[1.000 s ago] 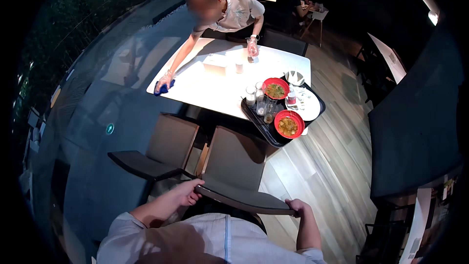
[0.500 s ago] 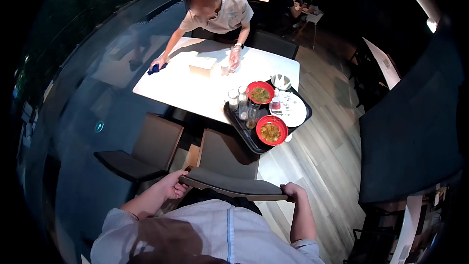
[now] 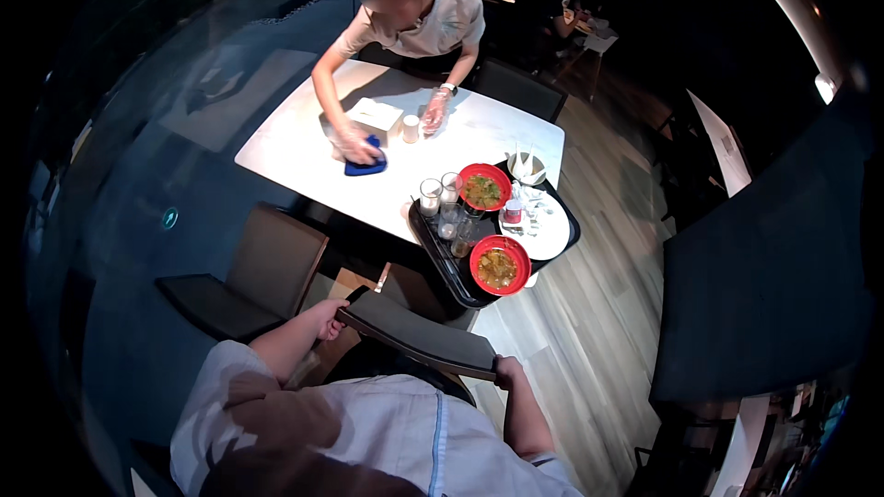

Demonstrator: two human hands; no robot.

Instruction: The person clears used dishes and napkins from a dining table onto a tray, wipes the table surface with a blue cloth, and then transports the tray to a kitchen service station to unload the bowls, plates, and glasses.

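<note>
Both my hands grip the backrest of a dark padded chair [image 3: 419, 331] in front of me. My left hand [image 3: 328, 319] is closed round the left end of its top edge, and my right hand [image 3: 507, 371] holds the right end. The chair's seat reaches toward the white table [image 3: 304, 161]. Across the table, a person [image 3: 419, 28] in a pale short-sleeved shirt presses a blue cloth [image 3: 366, 158] to the tabletop beside a tissue box [image 3: 376, 120]. That person's other hand, in a clear glove, is next to a small white cup [image 3: 411, 129].
A black tray [image 3: 447, 267] overhangs the table's near right corner. It carries two red bowls of soup [image 3: 500, 265], several glasses [image 3: 431, 195], a white plate [image 3: 543, 230] and a bowl with spoons [image 3: 527, 167]. Another chair [image 3: 267, 262] stands at left. Wooden flooring [image 3: 599, 313] runs along the right.
The chair back has swung in my hands, its right end drawing nearer to me and leftward. Across the table, the person's cloth has moved from the left edge to beside the tissue box.
</note>
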